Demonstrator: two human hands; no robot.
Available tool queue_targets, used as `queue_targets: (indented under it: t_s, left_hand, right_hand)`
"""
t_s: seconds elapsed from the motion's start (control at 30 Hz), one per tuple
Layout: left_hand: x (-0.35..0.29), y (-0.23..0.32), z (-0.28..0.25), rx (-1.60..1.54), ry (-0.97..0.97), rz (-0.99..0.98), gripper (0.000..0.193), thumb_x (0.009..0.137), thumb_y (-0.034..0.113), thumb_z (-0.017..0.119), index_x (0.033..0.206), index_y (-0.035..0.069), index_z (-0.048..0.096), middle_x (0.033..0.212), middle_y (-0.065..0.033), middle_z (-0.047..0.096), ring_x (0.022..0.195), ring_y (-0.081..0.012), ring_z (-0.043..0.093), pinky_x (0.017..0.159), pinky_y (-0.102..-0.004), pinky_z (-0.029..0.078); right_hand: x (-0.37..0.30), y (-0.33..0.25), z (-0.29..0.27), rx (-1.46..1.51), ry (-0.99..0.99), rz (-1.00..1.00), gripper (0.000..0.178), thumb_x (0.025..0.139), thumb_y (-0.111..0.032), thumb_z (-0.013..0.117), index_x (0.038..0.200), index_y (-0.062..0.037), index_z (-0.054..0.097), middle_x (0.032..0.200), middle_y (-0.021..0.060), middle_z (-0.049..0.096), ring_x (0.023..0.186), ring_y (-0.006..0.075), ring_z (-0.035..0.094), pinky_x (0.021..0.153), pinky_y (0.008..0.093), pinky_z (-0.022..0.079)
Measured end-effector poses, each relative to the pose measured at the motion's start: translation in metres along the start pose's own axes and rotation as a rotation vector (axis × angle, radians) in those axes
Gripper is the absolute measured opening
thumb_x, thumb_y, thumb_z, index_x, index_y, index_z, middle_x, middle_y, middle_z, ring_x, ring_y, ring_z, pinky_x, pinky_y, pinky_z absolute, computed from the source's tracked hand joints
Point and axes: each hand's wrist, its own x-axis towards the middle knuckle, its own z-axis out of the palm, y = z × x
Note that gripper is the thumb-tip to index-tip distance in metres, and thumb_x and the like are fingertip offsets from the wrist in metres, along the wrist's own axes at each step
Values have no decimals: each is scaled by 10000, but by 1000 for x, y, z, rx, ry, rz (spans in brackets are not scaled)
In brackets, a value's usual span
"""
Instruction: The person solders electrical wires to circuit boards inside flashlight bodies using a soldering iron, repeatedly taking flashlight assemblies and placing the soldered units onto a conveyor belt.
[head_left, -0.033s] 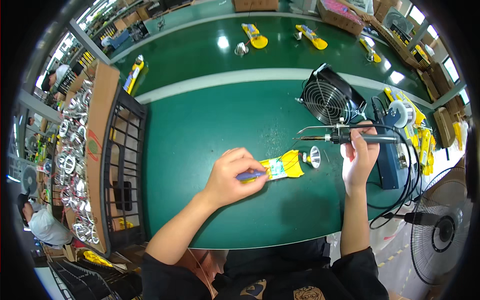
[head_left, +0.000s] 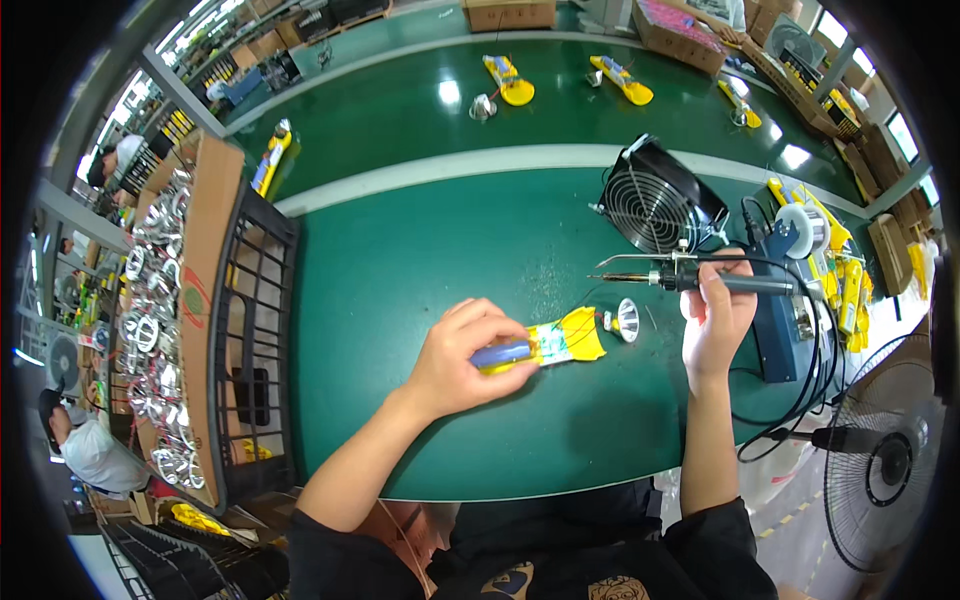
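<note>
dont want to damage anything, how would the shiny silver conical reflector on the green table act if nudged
The shiny silver conical reflector would probably roll in an arc, given its round rim. Its open cup shape suggests little weight, and its glossy surface may be slippery.

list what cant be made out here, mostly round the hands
All in the head view:
- Left end of the yellow casing: hidden by the left hand.
- Joints on the green-and-white part in that casing: too small to tell whether soldered.
- Part of the soldering iron's handle: hidden by the right hand.
- Upper part of the cardboard box at the back: cut off by the top edge.
</note>
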Motion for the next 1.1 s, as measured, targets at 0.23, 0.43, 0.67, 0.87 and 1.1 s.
queue_targets:
  t_s: [0.23,0.43,0.67,0.87,1.1]
  left_hand:
    - [21,3,-29,336,-368,-37,409,575,230,697,940,80,586,819,-66,570,741,-244,543,663,-314,452]
    - [77,-48,-62,632,-126,-160,374,622,305,656,918,82,600,807,-74,561,765,-251,552,671,-337,460]
    - [165,-185,-117,980,292,-574,405,663,408,636,832,45,573,829,-114,562,768,-284,551,644,-382,441]
    - [213,-190,-87,1123,447,-710,525,667,430,638,987,32,515,999,-156,528,948,-328,498,750,-430,437]
    - [324,-172,-15,682,58,-865,578,676,567,523,843,24,632,865,-163,618,852,-300,590,720,-365,459]
  right_hand:
    - [-1,3,1,140,238,-61,109,771,-87,493,801,-34,402,563,-19,356,405,30,298,378,167,247]
    - [-4,-8,-8,215,332,-25,108,782,-101,468,805,-34,387,553,-15,370,394,22,300,355,158,215]
    - [-8,-1,-3,178,204,9,91,804,-94,450,791,-46,374,577,-7,363,399,25,308,362,160,216]
    - [-9,11,-7,126,229,45,142,746,-64,523,802,-3,408,589,17,433,444,42,373,401,179,303]
    - [-14,20,-10,-392,98,-231,175,692,-114,564,741,14,456,604,70,509,486,120,469,463,237,392]
